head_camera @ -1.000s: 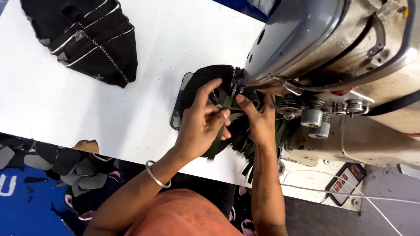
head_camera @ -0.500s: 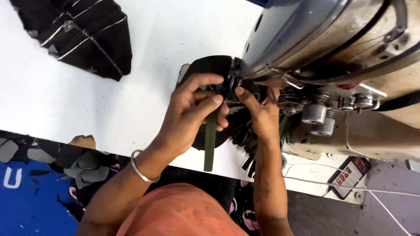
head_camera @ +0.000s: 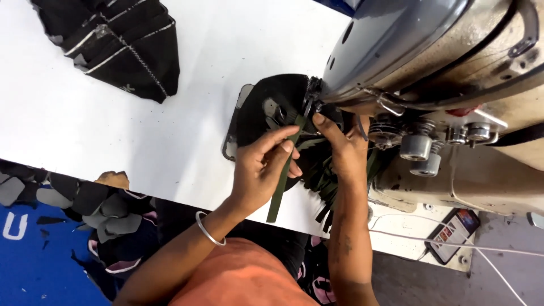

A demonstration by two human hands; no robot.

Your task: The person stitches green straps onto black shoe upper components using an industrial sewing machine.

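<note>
My left hand (head_camera: 262,173) pinches a dark green strap (head_camera: 281,180) that runs from the needle area down past the table's front edge. My right hand (head_camera: 343,147) holds the strap's upper end by its fingertips under the sewing machine head (head_camera: 396,45). A round black fabric piece (head_camera: 272,105) lies under the presser foot, beneath both hands. More dark green strap ends (head_camera: 326,187) hang bunched below my right wrist. A silver bangle (head_camera: 208,229) circles my left wrist.
A stack of black pieces with white trim (head_camera: 122,45) lies at the far left of the white table (head_camera: 113,136). Grey and black cut pieces (head_camera: 85,204) sit in a heap below the table edge. The machine's tension knobs (head_camera: 419,153) stick out at right.
My left hand has shifted down and back from the needle, sliding along the green strap. The view has moved a little closer to the machine.
</note>
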